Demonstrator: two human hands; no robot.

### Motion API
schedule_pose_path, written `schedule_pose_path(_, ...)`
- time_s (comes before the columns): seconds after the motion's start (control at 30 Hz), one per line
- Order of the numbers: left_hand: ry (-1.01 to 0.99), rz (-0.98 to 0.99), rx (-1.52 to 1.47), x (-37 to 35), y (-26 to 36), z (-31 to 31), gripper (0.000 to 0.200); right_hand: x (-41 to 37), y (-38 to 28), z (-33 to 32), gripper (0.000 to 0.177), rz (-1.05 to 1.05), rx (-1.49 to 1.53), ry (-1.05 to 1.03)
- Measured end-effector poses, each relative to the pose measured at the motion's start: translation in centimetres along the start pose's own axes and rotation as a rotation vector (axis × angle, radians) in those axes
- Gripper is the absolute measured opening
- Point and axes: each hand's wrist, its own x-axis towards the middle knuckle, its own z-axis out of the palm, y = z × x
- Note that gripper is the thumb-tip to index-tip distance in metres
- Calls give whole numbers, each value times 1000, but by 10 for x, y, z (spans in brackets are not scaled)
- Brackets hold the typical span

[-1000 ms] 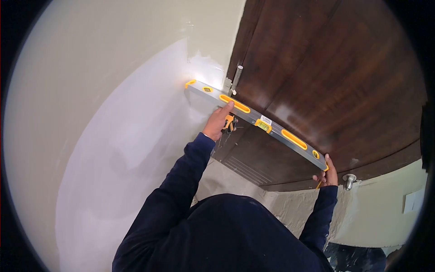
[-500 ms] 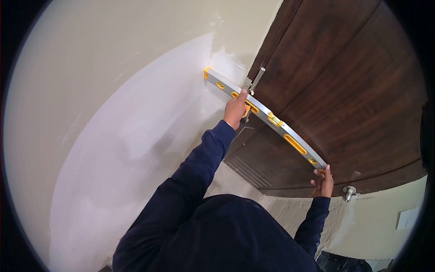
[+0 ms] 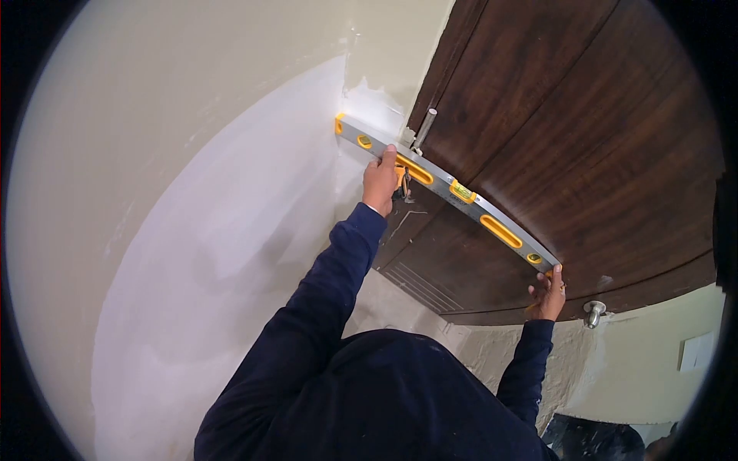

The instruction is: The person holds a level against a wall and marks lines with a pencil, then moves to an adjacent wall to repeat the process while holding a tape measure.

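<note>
A long silver spirit level (image 3: 440,184) with yellow ends and vials spans the wall corner and the front of the dark wooden door. My left hand (image 3: 380,184) is closed on its left part, thumb along the upper edge. Below that thumb, an orange and dark object (image 3: 401,181), perhaps a tape measure, shows in the same hand. My right hand (image 3: 547,295) grips the level's right end between thumb and fingers. A thin yellowish thing shows by its fingers, too small to name. The level's left end sits at the white-patched wall.
The brown door (image 3: 584,146) fills the right side, with a metal hinge pin (image 3: 424,129) just above the level and a round knob (image 3: 593,313) beyond my right hand. White plaster (image 3: 207,261) covers the left wall. A switch plate (image 3: 696,351) is at far right.
The level's right end has risen slightly with my right hand. My left hand and the level's left end appear further left as the view shifts. Both hands keep their hold.
</note>
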Motion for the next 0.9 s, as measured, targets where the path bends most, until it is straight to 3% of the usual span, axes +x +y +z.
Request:
schedule_pose_path(0.2,-174,-62,-47,-9,10,-7,45,25,27,-8,40,-46,82,24)
schedule_pose_path(0.33,-183,-32,59,-7,13,-7,48,39,38,-16,47,-142,-60,24)
schedule_pose_path(0.5,-238,-42,67,2,7,-11,47,47,47,-16,37,-239,-10,76)
schedule_pose_path(0.67,-256,-85,41,-1,11,-2,43,41,40,-15,43,-169,-51,99)
schedule_pose_path(0.73,-153,-64,57,-9,13,4,47,43,41,-21,44,-165,-82,113)
schedule_pose_path(0.9,-235,-56,47,4,3,-16,46,38,35,-16,45,-139,-71,87)
